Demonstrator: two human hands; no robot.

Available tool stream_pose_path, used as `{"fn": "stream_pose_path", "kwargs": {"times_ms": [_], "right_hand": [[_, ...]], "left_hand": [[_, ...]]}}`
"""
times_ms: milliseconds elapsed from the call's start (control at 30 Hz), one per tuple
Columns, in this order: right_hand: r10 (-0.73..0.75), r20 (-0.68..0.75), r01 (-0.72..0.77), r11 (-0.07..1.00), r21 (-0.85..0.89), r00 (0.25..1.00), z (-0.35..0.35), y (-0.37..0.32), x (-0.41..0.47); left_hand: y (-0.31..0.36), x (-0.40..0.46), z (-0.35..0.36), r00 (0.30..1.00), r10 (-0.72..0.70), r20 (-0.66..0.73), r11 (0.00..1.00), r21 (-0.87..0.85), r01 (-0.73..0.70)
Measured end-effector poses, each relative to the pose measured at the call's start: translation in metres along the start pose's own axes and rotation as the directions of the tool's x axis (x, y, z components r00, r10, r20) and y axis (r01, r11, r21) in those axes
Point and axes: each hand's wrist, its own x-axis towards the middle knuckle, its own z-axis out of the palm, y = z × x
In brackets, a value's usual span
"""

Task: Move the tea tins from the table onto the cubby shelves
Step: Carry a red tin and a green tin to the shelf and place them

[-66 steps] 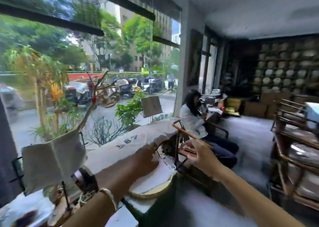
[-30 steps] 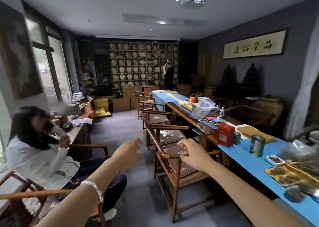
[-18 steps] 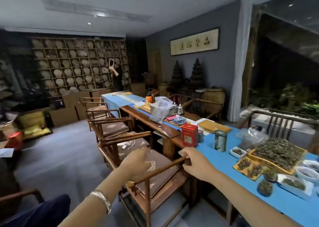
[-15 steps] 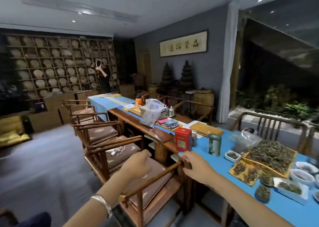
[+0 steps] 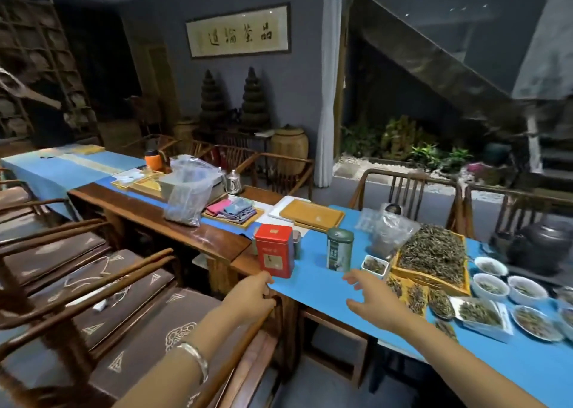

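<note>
In the head view, the red tea tin [image 5: 274,250] and the green tea tin [image 5: 339,249] stand upright near the front edge of the blue bench [image 5: 322,286], both untouched. The left hand [image 5: 251,292], fingers loosely curled and holding nothing, sits at the red tin's six o'clock. The right hand [image 5: 373,297], fingers spread, reaches from the green tin's five o'clock, likely to take one tin each.

Cubby shelves [image 5: 37,66] dark, blurred, cut off at left edge.

Dim room, wide-angle view.
Small ceiling spots glint at one o'clock; corners fall dark, edges bow, left side smears softly.
</note>
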Motion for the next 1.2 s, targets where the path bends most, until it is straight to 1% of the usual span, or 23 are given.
{"fn": "stream_pose_path", "kwargs": {"times_ms": [200, 333, 433, 533, 600, 700, 767, 833, 933, 1000, 1100, 1200], "right_hand": [[0.033, 0.031, -0.033, 0.999, 0.01, 0.999, 0.008, 0.052, 0.094], [0.048, 0.099, -0.048, 0.999, -0.007, 0.994, 0.009, 0.082, 0.172], [0.046, 0.123, -0.045, 0.999, -0.011, 0.991, 0.014, 0.101, 0.23], [0.091, 0.115, -0.095, 0.995, 0.03, 0.989, 0.027, 0.117, 0.274], [0.152, 0.102, -0.16, 0.984, 0.076, 0.983, 0.036, 0.129, 0.295], [0.244, 0.05, -0.247, 0.965, 0.085, 0.968, 0.038, 0.157, 0.325], [0.264, 0.035, -0.265, 0.964, 0.02, 0.964, 0.036, 0.179, 0.344], [0.308, 0.041, -0.306, 0.951, -0.053, 0.95, 0.036, 0.198, 0.355], [0.353, 0.089, -0.347, 0.935, -0.071, 0.931, 0.046, 0.22, 0.36], [0.346, 0.119, -0.344, 0.938, -0.04, 0.931, 0.055, 0.23, 0.364], [0.356, 0.092, -0.364, 0.927, 0.091, 0.93, 0.066, 0.235, 0.364], [0.363, 0.051, -0.367, 0.914, 0.171, 0.93, 0.071, 0.238, 0.361]], "left_hand": [[-0.03, 0.104, 0.024, 0.997, -0.064, 0.049, 0.996, -0.056, 0.067], [-0.06, 0.17, 0.022, 0.983, -0.167, 0.072, 0.985, -0.034, 0.17], [-0.082, 0.212, 0.02, 0.97, -0.239, 0.043, 0.969, -0.052, 0.241], [-0.103, 0.241, 0.027, 0.957, -0.288, 0.035, 0.952, -0.101, 0.29], [-0.117, 0.256, 0.035, 0.953, -0.3, 0.044, 0.942, -0.142, 0.303], [-0.138, 0.278, 0.043, 0.965, -0.262, 0.018, 0.934, -0.247, 0.258], [-0.152, 0.297, 0.045, 0.968, -0.25, -0.009, 0.912, -0.339, 0.232], [-0.167, 0.317, 0.048, 0.97, -0.244, 0.004, 0.888, -0.4, 0.225], [-0.184, 0.346, 0.05, 0.966, -0.254, 0.056, 0.885, -0.389, 0.255], [-0.193, 0.364, 0.054, 0.977, -0.202, 0.066, 0.893, -0.398, 0.211], [-0.206, 0.382, 0.066, 0.991, -0.113, 0.066, 0.879, -0.458, 0.13], [-0.216, 0.387, 0.079, 0.989, -0.092, 0.112, 0.836, -0.532, 0.138]]}}
